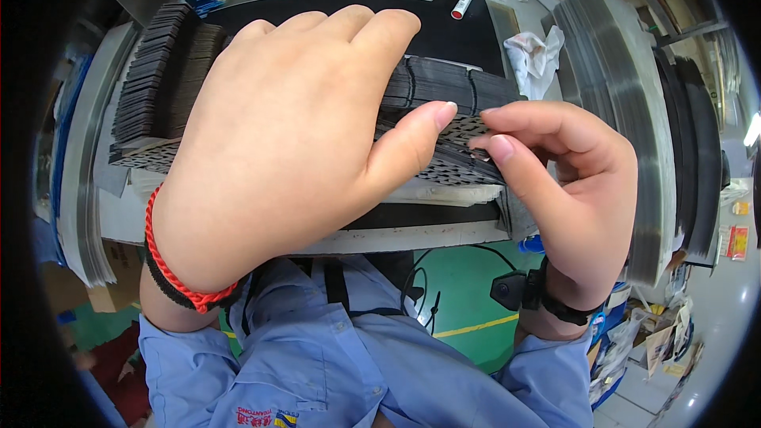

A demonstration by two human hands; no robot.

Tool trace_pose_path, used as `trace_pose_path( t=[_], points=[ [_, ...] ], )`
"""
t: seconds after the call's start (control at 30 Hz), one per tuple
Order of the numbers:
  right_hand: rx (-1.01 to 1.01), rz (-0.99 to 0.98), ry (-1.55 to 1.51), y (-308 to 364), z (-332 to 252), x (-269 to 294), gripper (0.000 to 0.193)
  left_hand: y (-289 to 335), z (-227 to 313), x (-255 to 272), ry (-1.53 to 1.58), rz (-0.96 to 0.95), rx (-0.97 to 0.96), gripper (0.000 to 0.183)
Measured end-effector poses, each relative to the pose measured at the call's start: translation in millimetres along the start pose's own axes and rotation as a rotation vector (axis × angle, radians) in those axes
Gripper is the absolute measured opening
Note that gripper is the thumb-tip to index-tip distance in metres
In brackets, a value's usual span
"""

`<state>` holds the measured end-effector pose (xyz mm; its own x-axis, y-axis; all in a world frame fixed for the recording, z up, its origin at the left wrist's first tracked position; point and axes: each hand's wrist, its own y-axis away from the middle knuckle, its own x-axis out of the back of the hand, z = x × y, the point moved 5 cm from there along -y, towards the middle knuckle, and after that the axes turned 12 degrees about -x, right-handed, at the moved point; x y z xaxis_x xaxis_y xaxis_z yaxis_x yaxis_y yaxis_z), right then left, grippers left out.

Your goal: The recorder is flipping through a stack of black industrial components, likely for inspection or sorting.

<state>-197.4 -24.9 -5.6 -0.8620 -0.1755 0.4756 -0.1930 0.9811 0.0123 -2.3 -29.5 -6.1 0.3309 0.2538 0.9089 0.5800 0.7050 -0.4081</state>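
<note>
Arching left hand [293, 111] over banded black stack [448, 87], curling right hand [583, 170] at its right end, cannot tell either grip, with white cloth [535, 59] beyond it

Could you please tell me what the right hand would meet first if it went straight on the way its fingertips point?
Going left, the right hand would probably meet the thumb of the left hand first, though depth is unclear and the banded stack might come sooner.
</note>
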Motion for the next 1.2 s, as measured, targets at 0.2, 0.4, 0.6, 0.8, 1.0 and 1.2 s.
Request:
trace_pose_path(
  t=[0.2, 0.4, 0.6, 0.8, 1.0, 1.2],
  points=[
    [0.215, 0.019, 0.211, 5.1, -19.2, -2.5, 0.019, 0.7, 0.6, 0.2, 0.000, 0.009, -0.004, 0.048],
    [0.231, -0.085, 0.365, -0.1, -23.5, -4.9, 0.022, 4.3, -0.3, 0.9, -0.028, -0.006, 0.006, 0.048],
    [0.186, -0.120, 0.354, 5.0, -28.6, -1.0, 0.023, 1.3, 0.3, 2.1, 0.002, 0.005, -0.026, 0.048],
    [0.113, -0.080, 0.163, 6.1, -23.2, -5.5, 0.022, 4.4, -0.9, 1.9, -0.012, -0.003, -0.010, 0.049],
    [0.056, -0.069, 0.137, 5.6, -23.0, -3.4, 0.019, 3.6, -0.4, 2.9, 0.000, -0.003, -0.019, 0.050],
    [0.014, -0.085, 0.133, 1.3, -22.1, -5.2, 0.018, 5.1, -0.2, 2.8, -0.011, -0.010, -0.015, 0.050]
  ],
)
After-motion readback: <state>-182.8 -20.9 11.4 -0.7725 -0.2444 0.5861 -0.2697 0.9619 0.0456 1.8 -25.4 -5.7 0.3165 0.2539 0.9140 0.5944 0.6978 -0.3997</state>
